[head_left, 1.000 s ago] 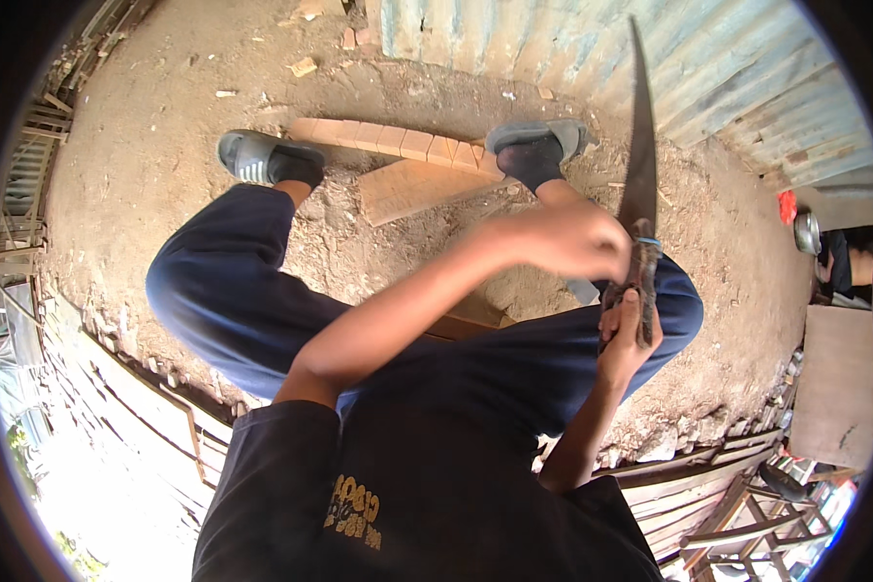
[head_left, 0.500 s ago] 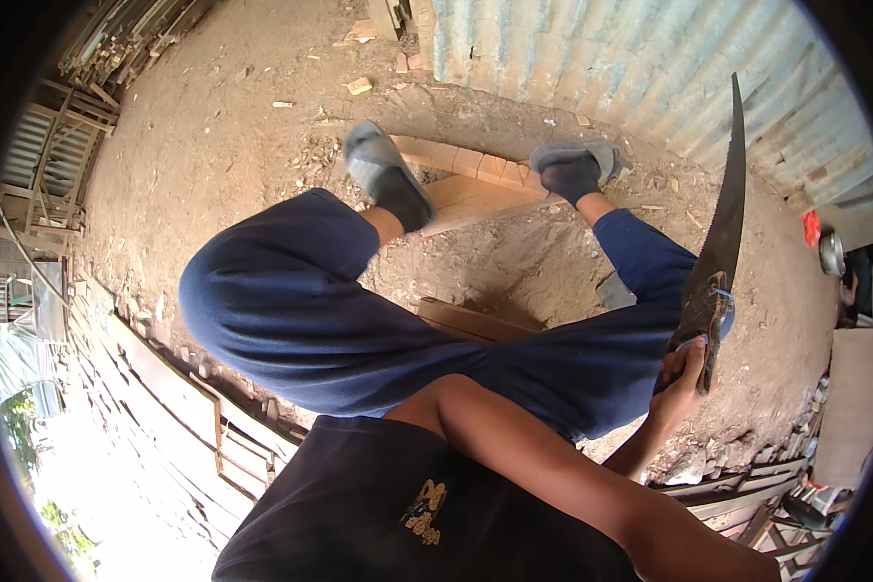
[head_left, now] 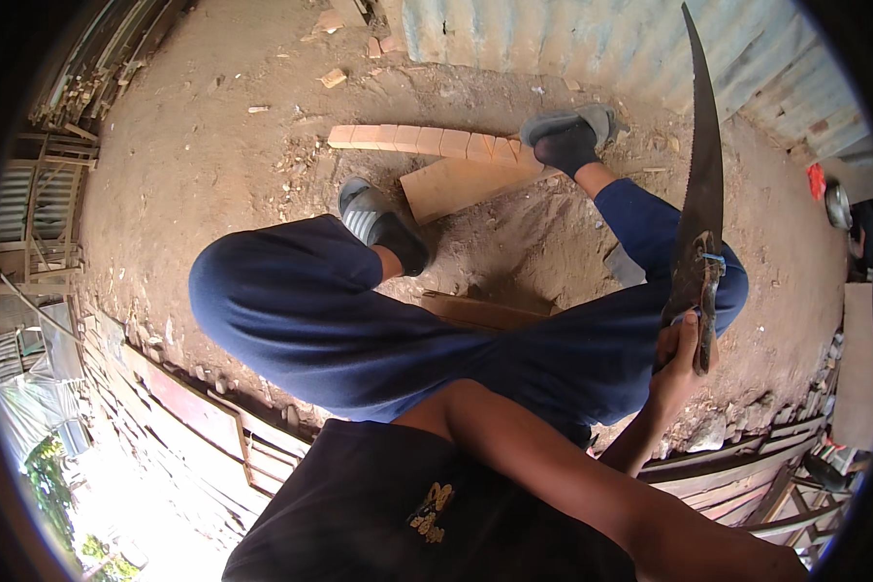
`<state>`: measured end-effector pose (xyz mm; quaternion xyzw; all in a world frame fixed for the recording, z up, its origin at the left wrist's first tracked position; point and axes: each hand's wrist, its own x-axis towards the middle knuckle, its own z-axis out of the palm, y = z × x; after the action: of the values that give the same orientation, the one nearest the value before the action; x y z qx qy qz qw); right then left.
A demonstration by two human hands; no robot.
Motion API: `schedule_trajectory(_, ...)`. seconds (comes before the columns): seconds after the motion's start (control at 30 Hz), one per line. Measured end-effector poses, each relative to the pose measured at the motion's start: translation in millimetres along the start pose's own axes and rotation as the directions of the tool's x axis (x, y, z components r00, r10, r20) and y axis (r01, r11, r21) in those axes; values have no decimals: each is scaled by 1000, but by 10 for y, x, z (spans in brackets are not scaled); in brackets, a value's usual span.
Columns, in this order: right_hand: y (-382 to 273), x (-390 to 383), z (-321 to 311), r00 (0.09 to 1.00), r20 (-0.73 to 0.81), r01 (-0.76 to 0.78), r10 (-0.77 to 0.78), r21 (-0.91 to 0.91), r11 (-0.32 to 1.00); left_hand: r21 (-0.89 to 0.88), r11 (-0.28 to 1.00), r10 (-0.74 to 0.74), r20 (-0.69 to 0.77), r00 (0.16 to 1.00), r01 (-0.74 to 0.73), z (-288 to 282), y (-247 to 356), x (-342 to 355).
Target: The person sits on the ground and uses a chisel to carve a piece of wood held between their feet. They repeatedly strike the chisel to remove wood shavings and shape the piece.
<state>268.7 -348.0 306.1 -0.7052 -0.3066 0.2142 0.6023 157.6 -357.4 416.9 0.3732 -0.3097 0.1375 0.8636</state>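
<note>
My right hand (head_left: 681,341) is wrapped round the handle of a handsaw (head_left: 700,184). The long dark blade points away from me, narrowing to a tip, with its toothed edge to the left. Blue material (head_left: 714,260) is tied where blade meets handle. My left forearm (head_left: 572,466) crosses my body toward the lower right, and its hand is out of the picture. Between my feet lie a flat tan board (head_left: 461,186) and a long reddish-tan strip (head_left: 407,139) crossed by several lines. My right sandal (head_left: 572,126) is by the strip's right end.
Closer to me, a brown wood piece (head_left: 480,310) lies between my legs. Corrugated metal sheeting (head_left: 572,39) stands at the far side. Stacked wood (head_left: 87,58) is at far left, slatted boards (head_left: 184,407) at lower left, and a metal pot (head_left: 837,206) at right.
My left foot has drawn back toward me, away from the strip and board, showing more of both. The saw remains in my right hand, now slightly farther left and higher in the picture.
</note>
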Motion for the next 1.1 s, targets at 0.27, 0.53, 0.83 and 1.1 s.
schedule_trajectory(0.27,164,187,204,993,109,-42,48,-58,997,132,976,-169,-24,985,171,-552,400,-398)
schedule_trajectory(0.53,195,427,558,981,187,-42,55,-72,997,529,479,-337,-626,703,701,-2248,1464,-1259)
schedule_trajectory(0.83,159,537,625,979,196,-31,62,-156,987,-155,-709,42,-983,-178,688,-4216,2076,-4217)
schedule_trajectory(1.1,357,529,776,946,268,-109,181,-264,958,75,-701,35,-990,140,709,-4155,1733,-4251)
